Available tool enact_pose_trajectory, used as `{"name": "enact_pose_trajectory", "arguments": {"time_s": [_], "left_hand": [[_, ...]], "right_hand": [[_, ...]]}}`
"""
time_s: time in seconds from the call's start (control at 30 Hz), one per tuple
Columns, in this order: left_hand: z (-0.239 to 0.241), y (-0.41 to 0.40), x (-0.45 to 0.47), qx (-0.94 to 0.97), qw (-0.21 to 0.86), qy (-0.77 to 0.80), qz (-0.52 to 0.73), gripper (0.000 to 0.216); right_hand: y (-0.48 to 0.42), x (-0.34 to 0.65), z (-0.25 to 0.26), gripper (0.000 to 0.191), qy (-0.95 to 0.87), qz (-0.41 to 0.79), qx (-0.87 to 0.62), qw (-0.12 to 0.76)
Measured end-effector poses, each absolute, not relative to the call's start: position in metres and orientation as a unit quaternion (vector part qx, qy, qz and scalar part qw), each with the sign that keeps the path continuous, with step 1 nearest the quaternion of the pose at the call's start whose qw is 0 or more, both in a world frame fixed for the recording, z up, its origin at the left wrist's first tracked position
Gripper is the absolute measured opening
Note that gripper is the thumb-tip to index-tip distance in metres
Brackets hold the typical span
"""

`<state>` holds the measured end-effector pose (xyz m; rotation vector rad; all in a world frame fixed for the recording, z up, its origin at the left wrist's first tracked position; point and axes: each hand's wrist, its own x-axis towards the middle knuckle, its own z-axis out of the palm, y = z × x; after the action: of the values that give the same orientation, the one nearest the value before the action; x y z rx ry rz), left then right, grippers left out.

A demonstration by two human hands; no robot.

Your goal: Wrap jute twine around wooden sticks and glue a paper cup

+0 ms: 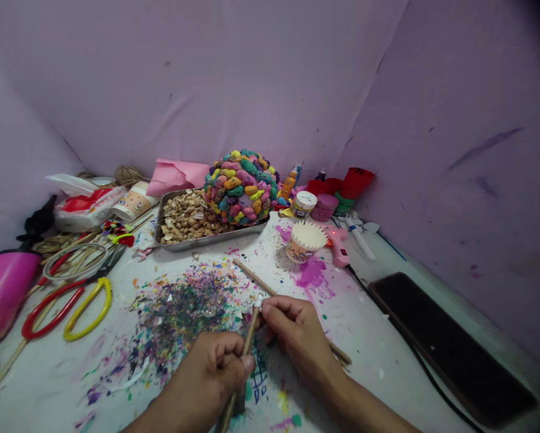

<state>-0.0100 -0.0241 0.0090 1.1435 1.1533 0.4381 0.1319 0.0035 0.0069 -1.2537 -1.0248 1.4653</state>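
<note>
1. A left hand (216,367) grips a brown stick (251,334) between thumb and curled fingers, its far end angled up and away above a paint-spattered tabletop (364,385).
2. A right hand (297,331) closes in a pinch at that far end, thumb and fingers drawn together on a small white bit (258,301); whether the bit is paper, tape or glue cannot be told.
3. Steady handling here would likely call for a firm left grip just below the tip, with light, even pressure from the right fingertips so the white bit sits straight. Turning the stick slowly, rather than twisting the bit, should keep it from slipping.
4. The held stick runs through the left hand, its near end toward the bottom edge of view, its tip meeting the right hand's fingers. A second stick (254,278) lies slantwise beyond, passing behind the right hand and emerging on its far side.
5. Ahead of the right hand stand a paper cup (302,249) with a zigzag rim and a pink glue gun (339,246), a red light glowing.
6. Farther back, a ball (240,189) of coloured shells rests on a metal tray (207,242) beside plain shells (191,216).
</note>
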Motion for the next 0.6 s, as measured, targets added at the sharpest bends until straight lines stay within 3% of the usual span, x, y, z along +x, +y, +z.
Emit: {"name": "enact_pose_trajectory", "arguments": {"time_s": [0.6], "left_hand": [[0.0064,-0.0256,-0.0109,0.542,0.627,0.521,0.205,0.031]], "right_hand": [[0.0062,0.1355,0.0083,0.019,-0.371,0.631,-0.525,0.435]]}}
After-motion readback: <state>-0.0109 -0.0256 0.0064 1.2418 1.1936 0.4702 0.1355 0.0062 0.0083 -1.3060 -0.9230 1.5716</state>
